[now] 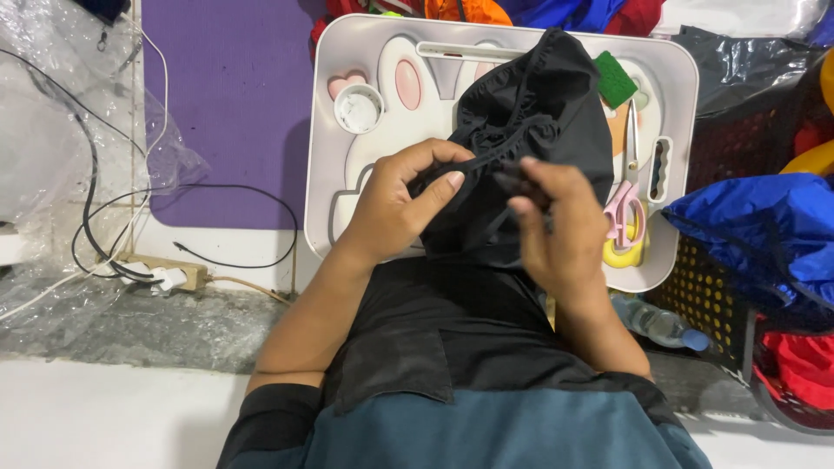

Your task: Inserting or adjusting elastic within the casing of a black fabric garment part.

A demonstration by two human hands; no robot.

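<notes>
Both hands, left hand (395,204) and right hand (556,230), pinch the gathered black fabric piece (530,130), grips clamped on its elastic edge, working the hem along.

We count two hands (395,204), one black cloth (539,113), one white tray (678,78), one pair of scissors (627,208), one bottle (656,323).

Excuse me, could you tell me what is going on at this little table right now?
A person seated at a white rabbit-patterned lap table holds a black gathered fabric piece in both hands. The left hand pinches its ruffled edge, and the right hand grips the fabric beside it. Pink-handled scissors and a green sponge lie on the table's right side, with a small white cup at its left.
</notes>
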